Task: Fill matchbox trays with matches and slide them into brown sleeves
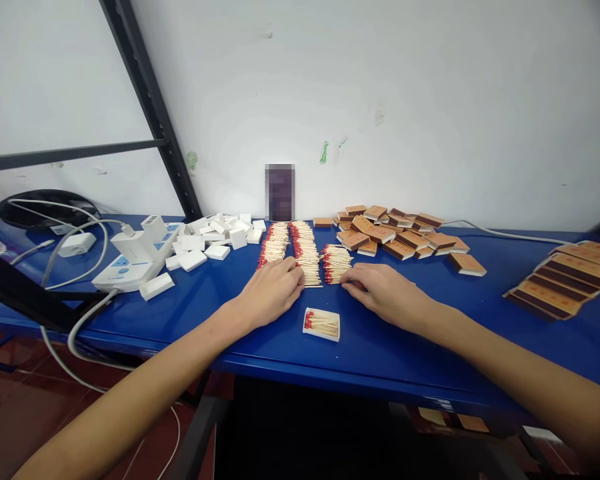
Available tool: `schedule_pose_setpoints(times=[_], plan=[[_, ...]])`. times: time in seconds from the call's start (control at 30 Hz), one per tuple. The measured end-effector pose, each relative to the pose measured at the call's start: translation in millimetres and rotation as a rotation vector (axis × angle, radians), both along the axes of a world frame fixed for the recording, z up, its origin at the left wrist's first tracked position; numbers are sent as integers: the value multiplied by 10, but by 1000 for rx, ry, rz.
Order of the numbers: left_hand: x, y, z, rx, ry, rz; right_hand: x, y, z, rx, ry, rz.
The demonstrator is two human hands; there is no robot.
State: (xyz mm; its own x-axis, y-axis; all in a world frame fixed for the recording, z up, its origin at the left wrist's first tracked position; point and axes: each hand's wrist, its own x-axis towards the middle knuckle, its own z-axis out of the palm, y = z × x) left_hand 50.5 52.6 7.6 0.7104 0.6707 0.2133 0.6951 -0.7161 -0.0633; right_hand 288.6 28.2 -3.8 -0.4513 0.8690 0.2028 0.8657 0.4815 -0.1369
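Observation:
Wooden matches with red heads lie in rows on the blue table; the middle row (306,247) is the longest beside the left row (275,241), and a shorter right row (336,262) lies apart. My left hand (275,290) rests over the near end of the left and middle rows, fingers curled and tips partly hidden. At the right row's near edge, my right hand (380,290) has its fingers bent together, touching the stick ends; whether a match is between them is unclear. Between my forearms sits a white matchbox tray (336,337) partly filled with matches.
Several white inner trays (193,260) are heaped at left, near a power strip (125,273) with plugs and cables. Brown matchbox sleeves (380,233) are piled at back right. More sleeves (555,287) stand in a row far right. A black shelf post (155,113) rises at left.

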Motion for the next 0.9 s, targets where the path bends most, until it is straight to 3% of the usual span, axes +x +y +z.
schedule_pose_setpoints(times=[0.23, 0.53, 0.77, 0.9], plan=[[0, -3, -24, -37, -51, -49, 3, 8, 9, -25, 56, 3], [-8, -23, -29, -70, -8, -63, -57, -91, 132, -198, 125, -25], [-139, -9, 105, -109, -196, -44, -321, -410, 232, -211, 254, 33], [-158, -158, 192, -199, -273, -100, -331, -435, 256, -188, 269, -12]])
